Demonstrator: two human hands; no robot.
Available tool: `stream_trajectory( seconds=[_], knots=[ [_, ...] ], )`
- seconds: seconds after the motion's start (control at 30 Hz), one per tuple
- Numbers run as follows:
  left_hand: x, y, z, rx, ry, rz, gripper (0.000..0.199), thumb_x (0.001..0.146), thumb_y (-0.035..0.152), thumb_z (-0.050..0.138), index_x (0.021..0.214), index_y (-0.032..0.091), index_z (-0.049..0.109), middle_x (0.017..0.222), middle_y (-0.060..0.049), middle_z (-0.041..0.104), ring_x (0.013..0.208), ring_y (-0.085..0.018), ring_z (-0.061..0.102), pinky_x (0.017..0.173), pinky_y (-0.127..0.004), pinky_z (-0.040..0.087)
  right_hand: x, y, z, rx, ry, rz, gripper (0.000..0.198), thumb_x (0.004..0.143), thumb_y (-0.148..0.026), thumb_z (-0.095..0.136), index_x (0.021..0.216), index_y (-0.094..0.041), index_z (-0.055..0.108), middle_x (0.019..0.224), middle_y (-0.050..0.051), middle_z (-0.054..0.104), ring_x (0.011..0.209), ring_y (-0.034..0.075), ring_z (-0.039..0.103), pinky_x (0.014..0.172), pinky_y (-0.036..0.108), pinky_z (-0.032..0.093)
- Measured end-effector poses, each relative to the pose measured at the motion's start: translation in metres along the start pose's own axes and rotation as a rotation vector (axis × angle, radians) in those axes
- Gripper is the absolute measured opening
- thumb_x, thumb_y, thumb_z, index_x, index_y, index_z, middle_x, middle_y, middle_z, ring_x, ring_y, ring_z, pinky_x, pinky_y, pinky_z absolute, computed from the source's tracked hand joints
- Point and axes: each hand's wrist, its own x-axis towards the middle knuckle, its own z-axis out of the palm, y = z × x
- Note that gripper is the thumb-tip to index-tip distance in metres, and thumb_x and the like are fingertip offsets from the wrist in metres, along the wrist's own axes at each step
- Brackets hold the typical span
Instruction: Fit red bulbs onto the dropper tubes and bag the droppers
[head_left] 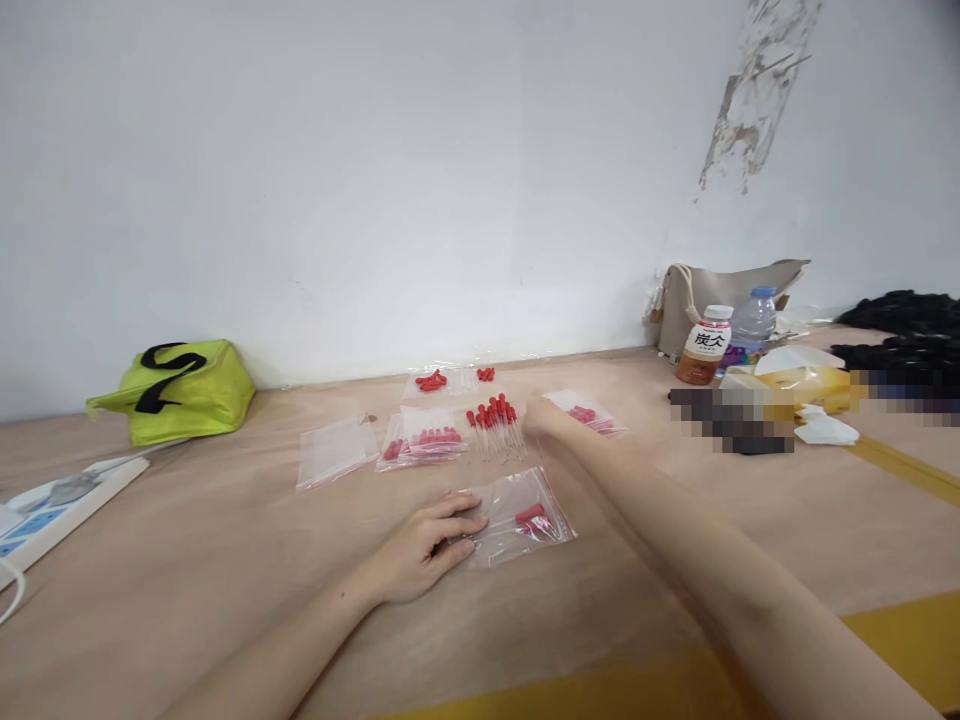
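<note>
My left hand [433, 545] lies with fingers stretched out, its fingertips resting on the near end of a clear zip bag [502, 545]. Inside that bag is a red rubber bulb [531, 513], with what looks like a thin clear tube. My right hand [544, 415] is reaching out beside a pile of droppers [496, 425] with red bulbs and thin clear stems. Motion smears its fingers, so what they hold, if anything, cannot be made out. Just right of it lies another clear bag [589, 412] with red bulbs inside.
Filled bags [424, 442] overlap left of the pile, beside flat zip bags [337, 455]. Loose red bulbs [431, 380] lie by the wall. A yellow-green bag [191, 390] and power strip [71, 510] are left; bottles [705, 345] and a beige bag [679, 290] stand right.
</note>
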Motion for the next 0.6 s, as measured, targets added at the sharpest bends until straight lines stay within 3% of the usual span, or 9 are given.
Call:
stream_trajectory(
  seconds=[0.13,0.2,0.37,0.6],
  knots=[
    [0.0,0.0,-0.001,-0.001,-0.006,-0.011,0.033,0.088,0.032,0.041,0.12,0.029,0.05,0.133,-0.002,0.041,0.121,-0.02,0.037,0.102,-0.04,0.027,-0.037,0.016,-0.026,0.09,0.071,0.111,0.049,0.078,-0.017,0.043,0.124,-0.01,0.028,0.075,0.007,0.058,0.05,0.013,0.055,0.047,0.024,0.044],
    [0.0,-0.001,-0.001,0.0,-0.009,-0.013,0.033,0.089,0.032,0.04,0.12,0.029,0.05,0.133,-0.001,0.041,0.122,-0.02,0.036,0.102,-0.039,0.028,-0.06,0.027,-0.031,0.36,0.138,0.13,0.052,0.076,-0.019,0.043,0.123,-0.014,0.024,0.064,-0.002,0.053,0.038,0.01,0.047,0.037,0.022,0.04],
    [0.0,-0.003,0.001,0.017,-0.012,-0.022,0.033,0.089,0.031,0.04,0.121,0.03,0.049,0.133,0.0,0.04,0.122,-0.02,0.036,0.102,-0.039,0.028,-0.098,0.044,-0.016,0.812,0.198,0.241,0.047,0.069,-0.023,0.05,0.111,-0.02,0.029,0.052,-0.01,0.041,0.04,0.01,0.047,0.035,0.02,0.042],
    [0.0,-0.003,0.001,0.048,-0.021,-0.004,0.033,0.089,0.031,0.039,0.121,0.03,0.048,0.133,0.0,0.04,0.122,-0.019,0.035,0.102,-0.037,0.028,-0.105,0.034,0.006,0.963,0.259,0.178,0.048,0.066,-0.027,0.057,0.104,-0.023,0.029,0.059,-0.01,0.043,0.044,0.009,0.051,0.04,0.023,0.048]
  ],
)
